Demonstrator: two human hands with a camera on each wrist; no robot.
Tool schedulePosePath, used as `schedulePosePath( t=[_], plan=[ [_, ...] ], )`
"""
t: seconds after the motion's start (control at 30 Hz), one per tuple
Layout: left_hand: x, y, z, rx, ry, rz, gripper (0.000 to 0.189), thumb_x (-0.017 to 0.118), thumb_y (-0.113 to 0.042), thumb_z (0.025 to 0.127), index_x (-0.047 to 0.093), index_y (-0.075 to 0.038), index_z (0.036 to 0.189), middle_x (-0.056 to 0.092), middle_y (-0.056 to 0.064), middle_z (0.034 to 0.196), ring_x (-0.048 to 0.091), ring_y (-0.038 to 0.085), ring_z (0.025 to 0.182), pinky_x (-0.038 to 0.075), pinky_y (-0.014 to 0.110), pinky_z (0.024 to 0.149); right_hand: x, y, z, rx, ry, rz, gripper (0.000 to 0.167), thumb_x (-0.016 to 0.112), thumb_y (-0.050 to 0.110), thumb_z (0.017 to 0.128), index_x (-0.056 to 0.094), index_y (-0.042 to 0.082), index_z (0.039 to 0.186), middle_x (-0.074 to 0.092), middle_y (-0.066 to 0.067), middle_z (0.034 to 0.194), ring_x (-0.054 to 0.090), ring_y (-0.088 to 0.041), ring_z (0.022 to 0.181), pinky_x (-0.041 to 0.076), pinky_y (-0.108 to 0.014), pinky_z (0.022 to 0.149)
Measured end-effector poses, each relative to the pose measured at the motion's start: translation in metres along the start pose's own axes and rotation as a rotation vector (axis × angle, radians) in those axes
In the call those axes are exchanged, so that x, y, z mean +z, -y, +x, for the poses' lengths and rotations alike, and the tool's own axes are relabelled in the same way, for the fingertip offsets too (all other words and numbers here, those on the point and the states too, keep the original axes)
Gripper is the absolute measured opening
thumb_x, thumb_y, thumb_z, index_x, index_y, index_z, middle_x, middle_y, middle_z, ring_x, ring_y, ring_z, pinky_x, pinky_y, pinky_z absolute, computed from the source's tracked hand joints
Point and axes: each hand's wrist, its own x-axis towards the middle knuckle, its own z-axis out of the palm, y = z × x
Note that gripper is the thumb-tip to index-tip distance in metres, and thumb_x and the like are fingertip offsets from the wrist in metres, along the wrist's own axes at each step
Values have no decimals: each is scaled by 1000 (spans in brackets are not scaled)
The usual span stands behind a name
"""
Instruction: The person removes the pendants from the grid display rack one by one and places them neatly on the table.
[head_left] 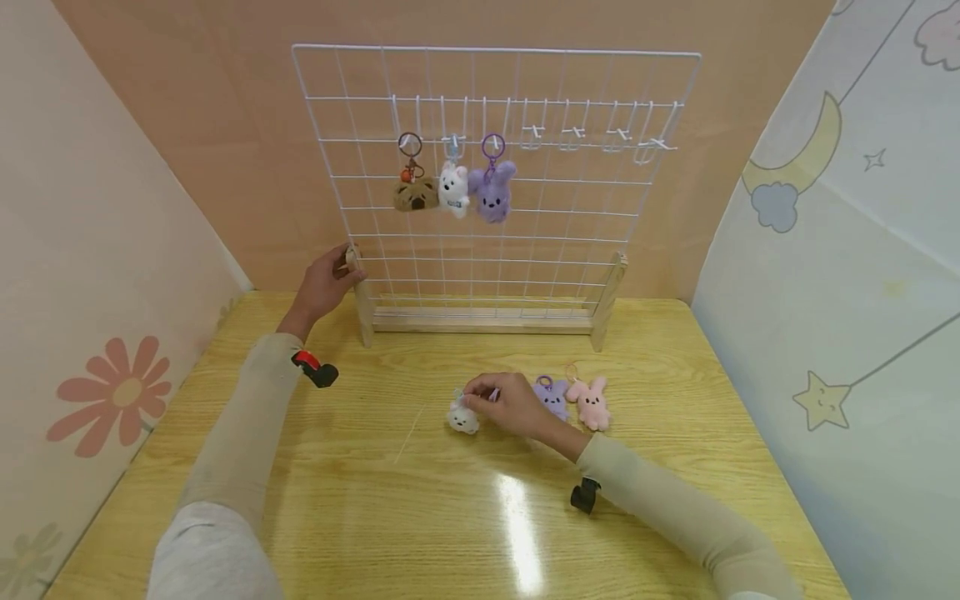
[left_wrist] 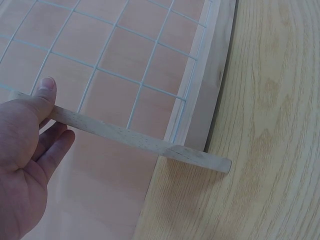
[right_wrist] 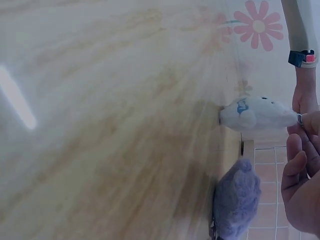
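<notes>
My left hand (head_left: 326,283) grips the top of the left wooden upright (head_left: 363,304) of a wire grid rack (head_left: 495,242). In the left wrist view the thumb lies on one side of that upright (left_wrist: 125,135), the fingers on the other. On the table my right hand (head_left: 513,404) pinches a white plush keychain (head_left: 463,418) at its top. The right wrist view shows the white plush (right_wrist: 260,114) with blue marks on its front, its lower end at the tabletop. Behind the right hand lie a purple plush keychain (head_left: 553,402) and a pink bunny keychain (head_left: 592,405).
From the rack's hooks hang a brown bear keychain (head_left: 415,195), a white plush keychain (head_left: 453,190) and a purple bunny keychain (head_left: 492,196). Several bare hooks (head_left: 573,133) stick out to their right. Patterned panels (head_left: 847,250) flank the wooden table (head_left: 360,500).
</notes>
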Motion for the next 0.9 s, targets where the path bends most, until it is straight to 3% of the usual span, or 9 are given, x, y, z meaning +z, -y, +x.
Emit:
schedulePosePath(
  t=[0.57,0.9],
  plan=[
    [0,1,2,1,7,-15,65,59,-15,106,28,-1,160,39,24,159,43,42,143,45,55,111,-12,-16,23,-43,1,-101,12,71,26,100,79,17,100,74,8,91,65,-6,81,54,-25,59],
    [0,0,1,1,2,-1,65,60,-18,105,30,-1,160,40,24,158,44,42,142,45,54,111,-11,-17,32,-10,21,-134,11,71,24,99,79,16,102,73,8,88,65,-8,83,55,-24,63]
  ],
)
